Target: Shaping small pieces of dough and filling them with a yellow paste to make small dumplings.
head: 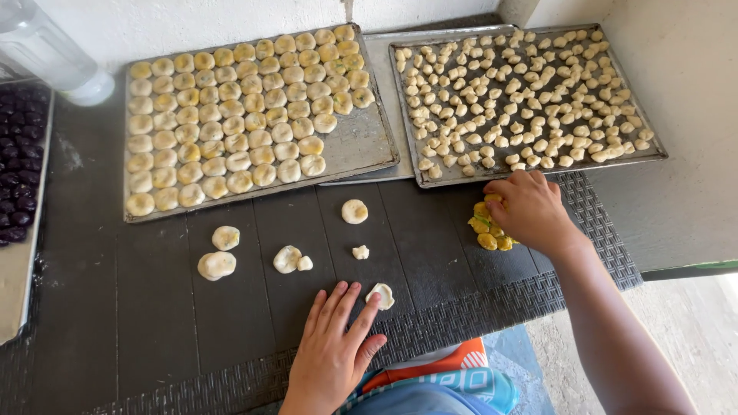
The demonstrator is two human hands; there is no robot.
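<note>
A: Where are the hands just now?

B: The left hand (332, 350) lies flat on the dark mat (154, 307), fingers spread and holding nothing, its fingertips touching a small flattened dough piece (380, 295). The right hand (529, 209) is cupped over a pile of yellow filling balls (486, 232) just below the tray of small dough bits (530, 100); whether it has pinched one I cannot tell, the fingers hide it.

A: And the rest of the dough?

B: A few loose rounds (217, 263) sit on the mat, apart from each other, in front of the tray of finished rounds (238, 115).

A: How should this be handled well?

B: I'd judge: take one ball only, lightly so it keeps its shape, and keep the flattened piece pinned by its edge, not its middle, so the centre stays even.
</note>
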